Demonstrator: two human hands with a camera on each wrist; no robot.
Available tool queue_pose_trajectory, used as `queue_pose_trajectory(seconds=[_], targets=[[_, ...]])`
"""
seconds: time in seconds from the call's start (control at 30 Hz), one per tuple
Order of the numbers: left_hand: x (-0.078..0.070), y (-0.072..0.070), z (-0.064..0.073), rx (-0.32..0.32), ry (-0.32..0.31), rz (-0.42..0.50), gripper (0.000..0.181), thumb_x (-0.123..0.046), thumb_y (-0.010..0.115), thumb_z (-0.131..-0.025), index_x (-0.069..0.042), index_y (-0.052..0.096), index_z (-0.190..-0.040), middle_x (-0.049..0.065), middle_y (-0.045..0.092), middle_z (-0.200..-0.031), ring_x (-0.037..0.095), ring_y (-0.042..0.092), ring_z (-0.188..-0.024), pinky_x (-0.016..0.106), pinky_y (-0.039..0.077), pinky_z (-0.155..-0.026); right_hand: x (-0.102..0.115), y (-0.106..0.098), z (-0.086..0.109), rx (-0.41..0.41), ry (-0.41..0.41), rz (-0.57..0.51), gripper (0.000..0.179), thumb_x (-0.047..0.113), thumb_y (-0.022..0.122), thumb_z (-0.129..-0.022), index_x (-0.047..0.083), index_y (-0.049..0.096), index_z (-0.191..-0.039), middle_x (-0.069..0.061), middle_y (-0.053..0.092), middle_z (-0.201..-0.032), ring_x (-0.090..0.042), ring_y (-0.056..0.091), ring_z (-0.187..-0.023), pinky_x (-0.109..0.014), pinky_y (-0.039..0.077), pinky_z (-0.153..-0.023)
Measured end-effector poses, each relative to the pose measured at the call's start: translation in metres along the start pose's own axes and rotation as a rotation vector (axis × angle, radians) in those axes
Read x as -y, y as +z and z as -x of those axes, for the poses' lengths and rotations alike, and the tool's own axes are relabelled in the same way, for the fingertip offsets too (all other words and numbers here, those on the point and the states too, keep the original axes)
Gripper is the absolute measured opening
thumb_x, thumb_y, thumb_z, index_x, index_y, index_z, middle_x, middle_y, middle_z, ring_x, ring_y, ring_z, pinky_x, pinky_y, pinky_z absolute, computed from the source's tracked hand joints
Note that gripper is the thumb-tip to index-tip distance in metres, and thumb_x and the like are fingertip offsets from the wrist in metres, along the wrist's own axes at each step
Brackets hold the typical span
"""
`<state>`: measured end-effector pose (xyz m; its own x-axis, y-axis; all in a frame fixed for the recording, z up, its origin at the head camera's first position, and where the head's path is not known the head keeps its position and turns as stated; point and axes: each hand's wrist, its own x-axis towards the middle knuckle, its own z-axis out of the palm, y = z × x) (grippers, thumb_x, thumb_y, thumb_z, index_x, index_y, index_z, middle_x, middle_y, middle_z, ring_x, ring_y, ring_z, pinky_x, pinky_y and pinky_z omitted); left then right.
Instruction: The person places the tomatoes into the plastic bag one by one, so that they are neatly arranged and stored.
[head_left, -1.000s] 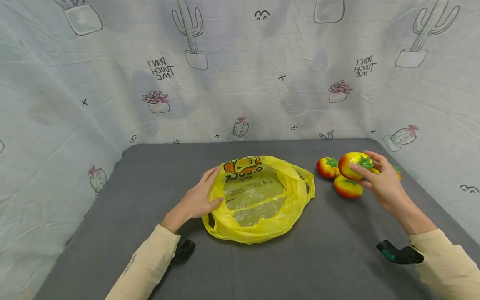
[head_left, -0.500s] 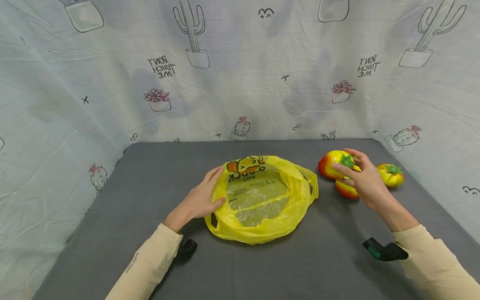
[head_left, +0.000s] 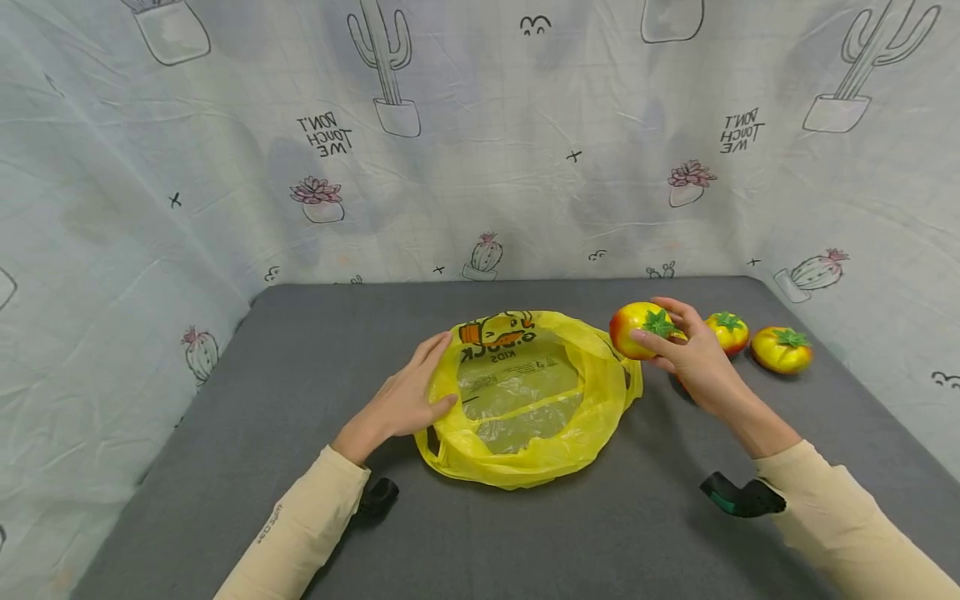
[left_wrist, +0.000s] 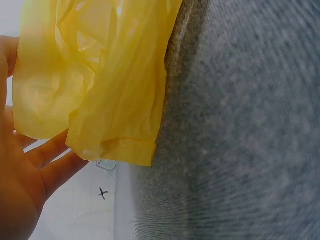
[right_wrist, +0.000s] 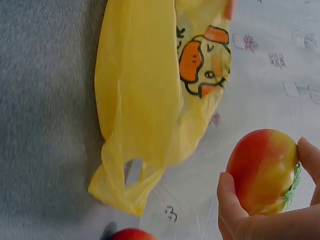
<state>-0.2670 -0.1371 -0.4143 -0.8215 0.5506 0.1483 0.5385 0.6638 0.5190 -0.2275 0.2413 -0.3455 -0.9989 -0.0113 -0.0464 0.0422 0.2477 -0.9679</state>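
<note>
A yellow plastic bag (head_left: 517,471) with a printed duck stands on the table, its mouth spread wide. My left hand (head_left: 405,396) touches the bag's left side with its fingers fairly straight, the thumb over the rim; in the left wrist view the fingers (left_wrist: 57,167) pass behind the plastic. Just above the right rim my right hand (head_left: 697,354) holds a glossy red-and-yellow persimmon (head_left: 632,333) with a green calyx, between thumb and fingers. In the right wrist view that persimmon (right_wrist: 262,170) is raised beside the bag's handle (right_wrist: 132,192).
Two more persimmons, one nearer (head_left: 727,333) and one at the far right (head_left: 782,350), lie on the grey table (head_left: 570,542). Another is mostly hidden behind the right hand. A printed cloth (head_left: 480,150) hangs behind and along the sides.
My right hand has carried the persimmon leftward, from over the other persimmons to the bag's right rim. The left hand stays at the bag's left side.
</note>
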Motion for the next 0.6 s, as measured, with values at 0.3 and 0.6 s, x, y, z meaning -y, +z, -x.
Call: queue_pose_trajectory(seconds=[0.3,0.6], targets=[[-0.001,0.000,0.000,0.007,0.000,0.012,0.084,-0.030,0.061,-0.092,-0.014,0.007,-0.155,0.008,0.010,-0.157,0.030,0.054,-0.105,0.032,0.038,-0.049,-0.003,0.023,-0.007,0.055,-0.021,0.017,0.077,0.027,0.063,-0.093,0.007,0.017,-0.151,-0.021,0.006,-0.154,-0.037,0.029,-0.131,-0.024,0.050,-0.083],[-0.002,0.002,-0.001,0.013,0.003,0.015,0.084,-0.030,0.061,-0.092,-0.015,0.008,-0.155,0.006,0.009,-0.158,0.031,0.052,-0.111,0.033,0.039,-0.053,-0.006,0.044,-0.010,0.090,-0.012,0.047,0.077,0.029,0.066,-0.091,0.008,0.022,-0.150,-0.022,0.014,-0.152,-0.038,0.039,-0.125,-0.037,0.049,-0.089]])
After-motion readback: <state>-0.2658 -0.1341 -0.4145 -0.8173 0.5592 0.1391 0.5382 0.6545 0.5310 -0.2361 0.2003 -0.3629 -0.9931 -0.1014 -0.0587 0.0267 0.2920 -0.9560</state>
